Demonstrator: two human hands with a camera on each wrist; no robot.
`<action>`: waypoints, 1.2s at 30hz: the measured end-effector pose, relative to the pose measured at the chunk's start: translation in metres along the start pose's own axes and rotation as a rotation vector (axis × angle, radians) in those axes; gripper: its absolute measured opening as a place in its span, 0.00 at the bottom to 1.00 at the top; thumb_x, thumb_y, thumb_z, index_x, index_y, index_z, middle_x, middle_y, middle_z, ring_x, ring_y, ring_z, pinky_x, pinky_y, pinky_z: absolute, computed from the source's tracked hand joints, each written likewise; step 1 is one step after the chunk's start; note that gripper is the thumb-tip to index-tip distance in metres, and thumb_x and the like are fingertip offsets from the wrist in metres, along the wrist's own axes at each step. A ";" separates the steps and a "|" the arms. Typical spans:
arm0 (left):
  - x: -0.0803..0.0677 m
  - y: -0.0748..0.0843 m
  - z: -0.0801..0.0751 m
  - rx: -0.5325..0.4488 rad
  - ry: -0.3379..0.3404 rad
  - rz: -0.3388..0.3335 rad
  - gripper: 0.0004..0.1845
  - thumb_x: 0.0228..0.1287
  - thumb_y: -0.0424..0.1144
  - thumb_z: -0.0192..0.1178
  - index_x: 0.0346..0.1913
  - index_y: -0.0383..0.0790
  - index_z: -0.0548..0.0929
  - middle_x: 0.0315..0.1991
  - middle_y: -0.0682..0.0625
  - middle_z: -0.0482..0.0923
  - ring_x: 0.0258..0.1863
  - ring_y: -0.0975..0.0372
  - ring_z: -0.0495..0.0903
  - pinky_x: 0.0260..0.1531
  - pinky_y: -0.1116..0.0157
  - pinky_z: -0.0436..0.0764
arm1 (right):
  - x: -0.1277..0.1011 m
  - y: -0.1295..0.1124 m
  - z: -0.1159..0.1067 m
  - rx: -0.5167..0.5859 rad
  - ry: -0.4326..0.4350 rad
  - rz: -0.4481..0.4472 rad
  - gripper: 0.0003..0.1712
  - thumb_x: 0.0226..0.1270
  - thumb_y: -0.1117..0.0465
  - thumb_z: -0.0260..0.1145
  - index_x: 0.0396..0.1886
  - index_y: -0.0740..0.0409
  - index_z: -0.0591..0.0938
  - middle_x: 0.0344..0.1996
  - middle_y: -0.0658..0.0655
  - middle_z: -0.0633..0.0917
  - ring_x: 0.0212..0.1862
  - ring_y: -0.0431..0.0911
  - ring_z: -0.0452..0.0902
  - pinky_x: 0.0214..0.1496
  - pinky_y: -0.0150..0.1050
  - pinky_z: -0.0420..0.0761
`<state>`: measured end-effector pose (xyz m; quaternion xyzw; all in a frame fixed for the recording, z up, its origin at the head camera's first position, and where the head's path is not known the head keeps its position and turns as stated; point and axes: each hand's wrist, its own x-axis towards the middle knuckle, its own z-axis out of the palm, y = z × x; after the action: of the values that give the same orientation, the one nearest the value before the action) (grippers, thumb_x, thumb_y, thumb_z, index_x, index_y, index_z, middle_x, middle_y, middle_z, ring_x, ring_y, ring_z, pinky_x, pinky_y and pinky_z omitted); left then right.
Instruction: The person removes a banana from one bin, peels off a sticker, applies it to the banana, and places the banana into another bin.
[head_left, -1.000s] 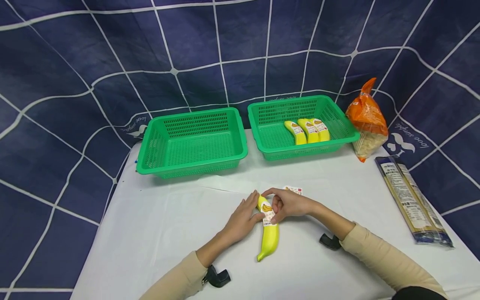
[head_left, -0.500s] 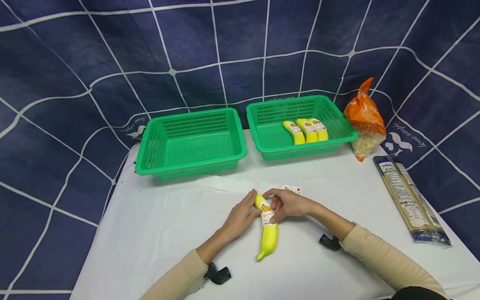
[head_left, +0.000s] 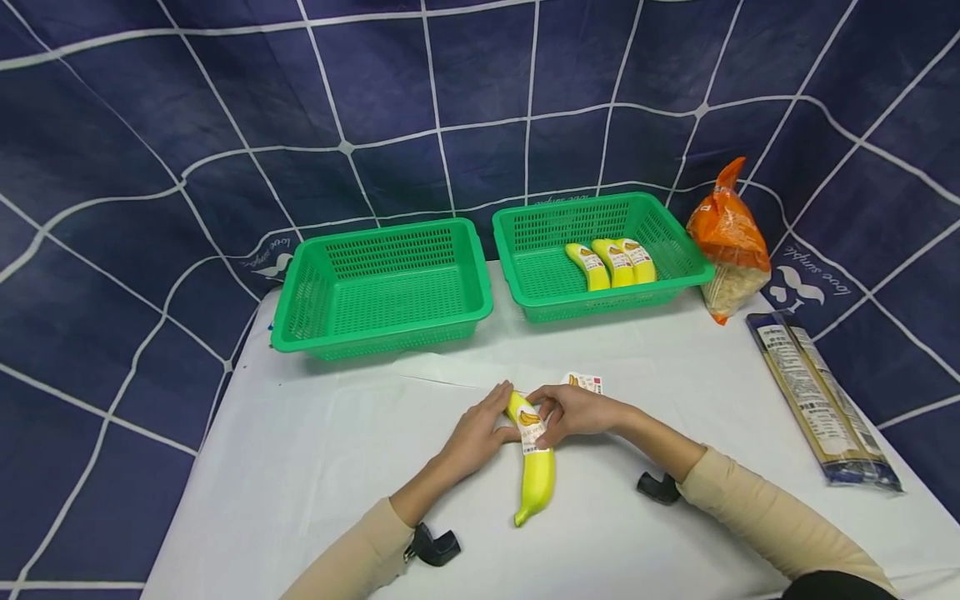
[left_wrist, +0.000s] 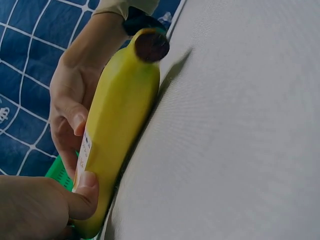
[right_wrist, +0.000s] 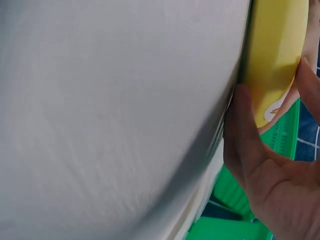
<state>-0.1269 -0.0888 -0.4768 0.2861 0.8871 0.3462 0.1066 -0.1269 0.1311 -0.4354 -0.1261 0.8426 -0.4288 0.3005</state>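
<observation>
A yellow banana [head_left: 536, 471] lies on the white table [head_left: 315, 467], with a white label [head_left: 530, 427] round its upper part. My left hand [head_left: 480, 432] lies against its left side with fairly straight fingers. The thumb [left_wrist: 84, 196] presses beside the label [left_wrist: 85, 150]. My right hand [head_left: 573, 412] curls over the banana's upper end from the right. It pinches the banana [right_wrist: 274, 55] between thumb [right_wrist: 241, 131] and fingers, at the label. The banana's dark tip [left_wrist: 152, 46] points toward me.
Two green baskets stand at the back: the left one [head_left: 382, 283] empty, the right one [head_left: 678, 254] holding three labelled bananas [head_left: 613, 262]. A sticker sheet [head_left: 585, 382] lies behind my right hand. An orange bag [head_left: 731, 237] and a long noodle packet [head_left: 817, 400] lie at the right.
My right hand's fingers have curled lower over the label. Both hands stay on the banana, which has barely shifted.
</observation>
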 end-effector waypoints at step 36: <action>0.053 0.019 -0.039 -0.065 0.133 0.071 0.48 0.59 0.53 0.67 0.77 0.43 0.54 0.77 0.44 0.53 0.75 0.49 0.57 0.70 0.46 0.64 | -0.002 -0.004 0.011 0.179 0.093 0.115 0.36 0.52 0.60 0.76 0.59 0.71 0.76 0.36 0.57 0.82 0.31 0.41 0.79 0.38 0.36 0.85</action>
<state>-0.1774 -0.0682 -0.4346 0.2901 0.8698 0.3967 0.0441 -0.1189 0.1224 -0.4370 -0.0299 0.8200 -0.4895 0.2952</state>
